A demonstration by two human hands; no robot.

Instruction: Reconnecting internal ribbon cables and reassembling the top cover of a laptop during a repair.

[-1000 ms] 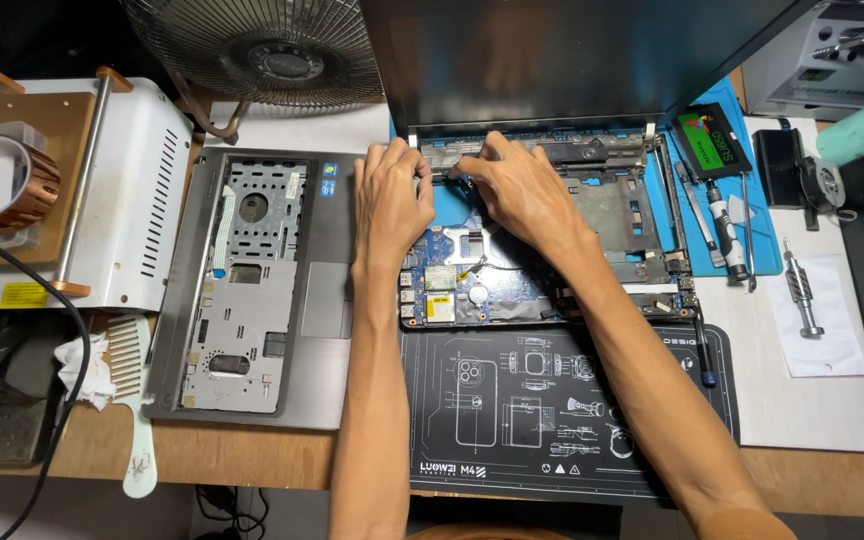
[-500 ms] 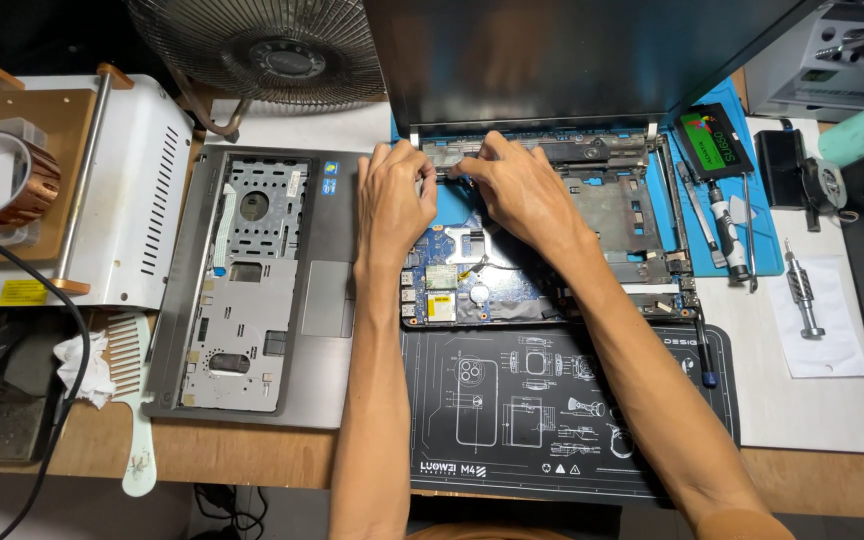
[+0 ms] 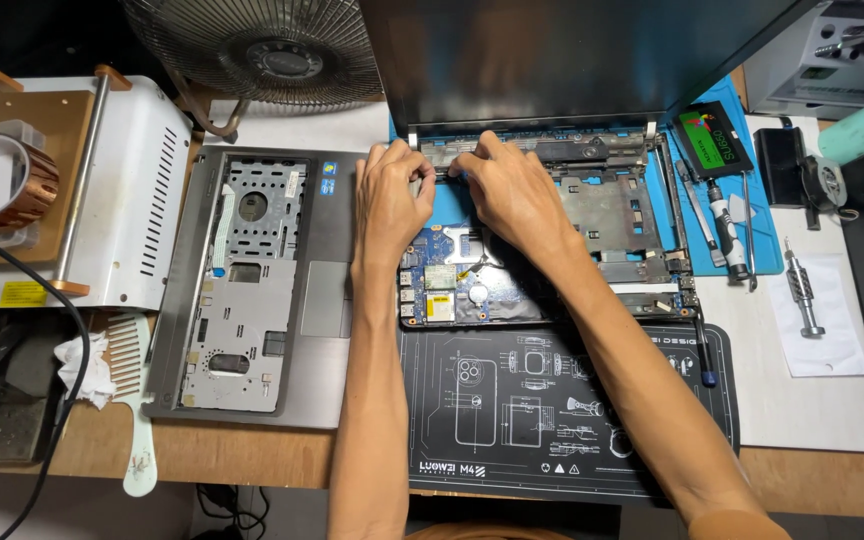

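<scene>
Head view looks down on an opened laptop base point(image 3: 592, 215) lying on a blue mat point(image 3: 752, 250) on the table point(image 3: 252, 450), with both hands up at its rear edge, just under the raised screen. Left hand point(image 3: 389, 200) rests fingertips-down on the hinge strip, fingers curled; right hand point(image 3: 507, 195) sits touching it on the right, fingers pinched at the same strip. Whether either hand actually grips a part cannot be told, as the fingers hide the contact. Circuit board point(image 3: 452, 280) lies exposed just below both wrists. Judgement: the base is a stiff, thin plastic frame, light, and the board is fragile; it should be held by the frame edges, not by the board or its cables. Left of the left hand lies the removed palmrest cover point(image 3: 252, 290), underside up; beneath the forearms lies a black work mat point(image 3: 552, 410); right of the right hand lie a screwdriver point(image 3: 722, 225) and a green-labelled drive point(image 3: 714, 140). Against the earlier frames, both hands keep nearly the same place at the hinge edge, and nothing else has shifted.
</scene>
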